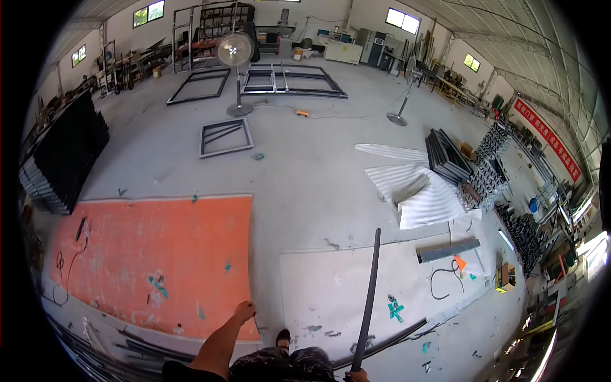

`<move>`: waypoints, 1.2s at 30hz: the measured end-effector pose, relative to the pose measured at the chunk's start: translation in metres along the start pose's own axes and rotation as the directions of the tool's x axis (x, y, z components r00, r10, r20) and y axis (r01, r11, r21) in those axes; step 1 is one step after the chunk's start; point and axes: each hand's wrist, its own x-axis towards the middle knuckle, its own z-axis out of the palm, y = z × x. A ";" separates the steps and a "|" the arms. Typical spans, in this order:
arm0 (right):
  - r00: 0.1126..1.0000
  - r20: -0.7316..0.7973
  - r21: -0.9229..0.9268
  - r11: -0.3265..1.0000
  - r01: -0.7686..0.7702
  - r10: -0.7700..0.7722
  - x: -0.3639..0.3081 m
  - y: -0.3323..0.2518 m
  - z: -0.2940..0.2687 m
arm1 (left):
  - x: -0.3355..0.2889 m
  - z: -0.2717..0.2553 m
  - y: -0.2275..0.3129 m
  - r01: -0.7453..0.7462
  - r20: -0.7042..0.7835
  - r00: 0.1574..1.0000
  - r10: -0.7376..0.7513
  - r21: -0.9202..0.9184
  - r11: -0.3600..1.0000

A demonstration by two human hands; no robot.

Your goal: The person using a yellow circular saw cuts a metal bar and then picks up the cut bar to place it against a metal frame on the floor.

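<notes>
My right hand (358,375) is closed round the lower end of a long dark metal bar (369,293) at the lower edge of the view. The bar stands up steeply in front of me, leaning slightly right. My left hand (244,311) hangs over the right edge of an orange mat (159,248), its fingers curled loosely with nothing visible in them. A white sheet (337,280) lies on the floor under and beyond the bar. Behind the bar's lower part, more dark strips (401,334) lie along the sheet's near edge.
Green scraps (395,309), a grey channel piece (449,251) and a black cord lie on the sheet. Dark frames (60,153) are stacked at left. Crumpled white wrapping (420,194) and stacked frames (449,156) sit right. Ahead are window frames (226,138) and standing fans (235,51).
</notes>
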 end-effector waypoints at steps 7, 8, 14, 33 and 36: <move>0.978 -0.181 -0.107 0.986 -0.127 0.106 0.109 -0.069 0.001 | 0.155 0.045 0.330 -0.255 0.140 0.945 0.295 -0.249 0.934; 0.978 -0.175 -0.118 0.984 -0.135 0.114 0.127 -0.086 0.002 | 0.176 0.054 0.343 -0.255 0.161 0.941 0.297 -0.235 0.938; 0.985 -0.127 -0.225 0.963 -0.147 0.120 0.248 -0.214 -0.012 | 0.269 0.052 0.258 0.094 0.244 0.957 -0.155 0.243 0.965; 0.995 -0.004 -0.239 0.966 0.097 -0.101 0.643 -0.722 0.041 | 0.609 -0.033 0.361 0.601 0.086 0.682 -0.726 -0.632 0.489; 1.000 0.014 -0.489 0.872 -0.002 0.010 0.668 -0.726 0.071 | 0.707 -0.080 0.474 0.317 -0.085 0.916 -0.392 -0.445 0.838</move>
